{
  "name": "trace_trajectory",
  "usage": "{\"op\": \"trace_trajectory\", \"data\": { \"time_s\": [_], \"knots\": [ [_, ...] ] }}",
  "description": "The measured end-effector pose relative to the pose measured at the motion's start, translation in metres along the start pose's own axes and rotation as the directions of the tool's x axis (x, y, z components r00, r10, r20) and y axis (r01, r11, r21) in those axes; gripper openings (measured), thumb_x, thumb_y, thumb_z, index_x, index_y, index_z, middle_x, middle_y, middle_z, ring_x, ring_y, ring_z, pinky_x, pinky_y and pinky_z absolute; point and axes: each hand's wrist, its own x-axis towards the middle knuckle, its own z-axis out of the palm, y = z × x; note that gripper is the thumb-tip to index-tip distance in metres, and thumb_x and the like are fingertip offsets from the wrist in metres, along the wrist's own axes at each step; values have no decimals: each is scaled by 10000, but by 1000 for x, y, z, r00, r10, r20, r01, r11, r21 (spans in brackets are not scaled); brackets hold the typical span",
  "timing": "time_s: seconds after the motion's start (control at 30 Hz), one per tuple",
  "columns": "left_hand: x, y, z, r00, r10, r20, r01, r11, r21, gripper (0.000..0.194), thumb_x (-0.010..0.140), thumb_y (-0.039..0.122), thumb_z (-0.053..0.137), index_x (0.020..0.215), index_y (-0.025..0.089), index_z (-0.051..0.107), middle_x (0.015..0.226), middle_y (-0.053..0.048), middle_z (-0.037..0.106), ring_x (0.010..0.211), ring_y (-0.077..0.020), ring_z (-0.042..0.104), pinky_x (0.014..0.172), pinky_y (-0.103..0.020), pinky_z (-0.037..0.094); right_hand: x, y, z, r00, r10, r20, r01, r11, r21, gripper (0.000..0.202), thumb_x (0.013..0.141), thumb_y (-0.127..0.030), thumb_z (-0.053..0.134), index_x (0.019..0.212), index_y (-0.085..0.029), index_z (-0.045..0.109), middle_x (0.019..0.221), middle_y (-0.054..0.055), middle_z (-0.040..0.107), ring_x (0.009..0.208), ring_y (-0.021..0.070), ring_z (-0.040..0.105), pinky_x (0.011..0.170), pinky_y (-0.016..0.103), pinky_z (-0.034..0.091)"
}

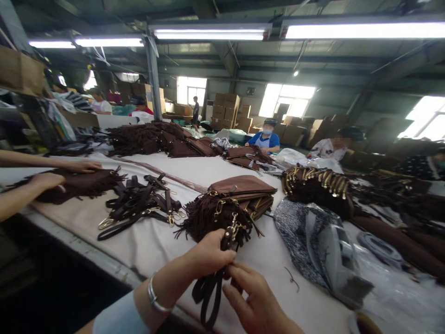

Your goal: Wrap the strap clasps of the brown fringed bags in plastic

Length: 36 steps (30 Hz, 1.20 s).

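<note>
Tube lights [209,35] run overhead; far off, stacked cardboard boxes [225,112] stand between two bright windows [192,89], a person in blue [264,140] nearer.

1 strap pile [139,197] left of bag stack [239,185], on table [153,250].

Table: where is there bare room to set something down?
Bare cloth shows between the strap pile and the near table edge, and between the stacked bags and the far brown heap. The right side is crowded with plastic and grey fabric.
</note>
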Motion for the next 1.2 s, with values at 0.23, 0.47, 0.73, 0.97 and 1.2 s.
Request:
{"op": "trace_trajectory", "data": {
  "time_s": [0.23, 0.47, 0.73, 0.97, 1.2],
  "knots": [
    [59, 26, -78, 871, 465, -158, -336, 799, 499, 224, 875, 335, 534, 964, 174, 662, 899, -73, 711, 837, -210, 640, 778, -308, 476, -9, 24, -8, 990, 135, -48, -137, 990, -45, 226, 928, -275, 484, 932, -174, 686, 806, 62, 657, 736, 163, 626, 687, 248, 480],
    [127, -6, -108, 822, 552, -137, -455, 783, 424, 332, 891, 421, 517, 1040, 182, 692, 983, -50, 731, 909, -185, 650, 849, -265, 480, -15, 36, 3, 997, 76, -24, -78, 993, -94, 237, 931, -274, 473, 940, -175, 689, 795, 60, 662, 735, 162, 632, 685, 246, 477],
    [130, -49, -113, 833, 480, -277, -358, 847, 393, 387, 927, 421, 423, 1067, 156, 668, 992, -57, 724, 935, -191, 640, 875, -290, 482, -3, 41, -5, 985, 134, -113, -145, 985, -93, 229, 921, -288, 496, 939, -193, 704, 838, 71, 683, 770, 192, 650, 719, 270, 502],
    [107, -57, -91, 859, 471, -201, -306, 787, 535, 566, 770, 506, 647, 1239, 199, 571, 1113, -84, 683, 1025, -250, 630, 911, -342, 469, 10, 48, -12, 979, 126, -161, -143, 984, -103, 221, 915, -266, 492, 959, -193, 696, 877, 68, 685, 810, 194, 649, 751, 276, 503],
    [106, -34, -97, 910, 414, -27, -276, 653, 705, 515, 662, 310, 698, 1157, 209, 596, 1029, -71, 681, 901, -234, 660, 792, -291, 501, 48, 55, -33, 930, 128, -346, -190, 970, -151, 290, 905, -307, 477, 1027, -160, 695, 1046, 123, 679, 947, 225, 643, 728, 291, 539]
  ]
}}
